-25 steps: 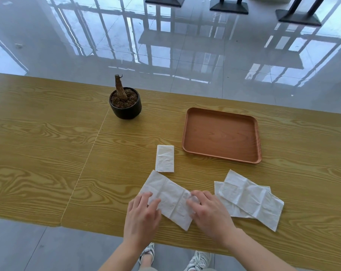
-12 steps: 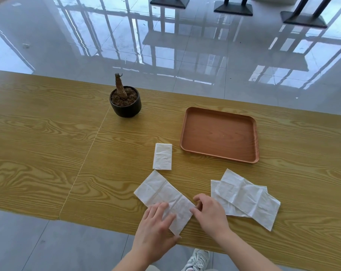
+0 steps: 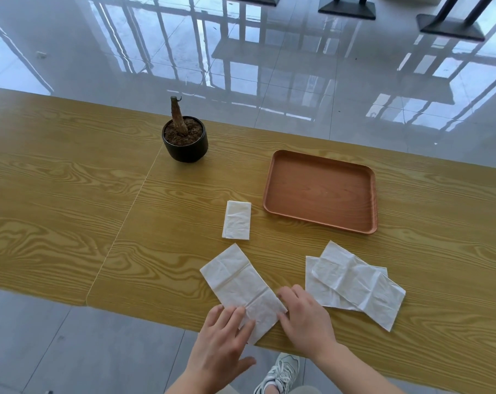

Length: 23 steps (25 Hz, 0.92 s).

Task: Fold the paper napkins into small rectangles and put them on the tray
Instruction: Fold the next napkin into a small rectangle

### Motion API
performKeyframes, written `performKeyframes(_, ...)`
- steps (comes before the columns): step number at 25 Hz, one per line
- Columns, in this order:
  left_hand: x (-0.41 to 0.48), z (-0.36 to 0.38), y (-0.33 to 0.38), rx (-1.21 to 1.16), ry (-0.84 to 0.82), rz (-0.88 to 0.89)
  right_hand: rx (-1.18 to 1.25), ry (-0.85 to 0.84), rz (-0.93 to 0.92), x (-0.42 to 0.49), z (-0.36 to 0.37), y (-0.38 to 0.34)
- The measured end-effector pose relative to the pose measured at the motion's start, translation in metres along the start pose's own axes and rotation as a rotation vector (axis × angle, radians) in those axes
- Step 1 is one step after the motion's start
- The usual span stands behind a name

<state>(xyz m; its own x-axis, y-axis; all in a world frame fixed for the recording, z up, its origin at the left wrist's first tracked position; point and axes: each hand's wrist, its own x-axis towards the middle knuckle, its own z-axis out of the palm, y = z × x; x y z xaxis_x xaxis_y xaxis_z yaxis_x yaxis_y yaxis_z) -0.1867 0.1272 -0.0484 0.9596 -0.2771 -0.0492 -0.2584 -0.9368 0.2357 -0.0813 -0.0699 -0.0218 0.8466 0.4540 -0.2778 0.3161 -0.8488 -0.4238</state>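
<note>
Here, my left hand (image 3: 224,336) presses flat on the near end of the half-folded napkin (image 3: 238,282), my right hand (image 3: 306,319) curling at its right corner, perhaps pinching it.

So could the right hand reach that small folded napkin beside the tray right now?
Probably yes. The folded napkin lies on bare table just beyond the long napkin that the right hand touches; nothing stands between them. It would have to leave that one first.
</note>
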Motion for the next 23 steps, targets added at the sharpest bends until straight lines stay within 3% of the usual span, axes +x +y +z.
performKeyframes(4,-0.005,0.001,0.003,-0.045,0.123,-0.044,-0.09,-0.009,-0.233,-0.016,0.001,0.013)
performKeyframes(7,-0.002,-0.006,0.005,-0.13,0.221,-0.103,-0.099,-0.044,-0.28,-0.02,-0.001,0.02)
performKeyframes(13,0.005,-0.017,0.013,-0.28,0.245,-0.257,-0.098,-0.095,-0.292,-0.023,-0.002,0.023)
performKeyframes(19,0.002,-0.014,0.019,-0.557,0.362,-0.514,0.078,0.146,-0.248,-0.017,-0.006,0.019)
performKeyframes(23,0.004,-0.018,0.016,-0.675,0.374,-0.669,0.257,0.132,-0.221,0.002,-0.015,0.007)
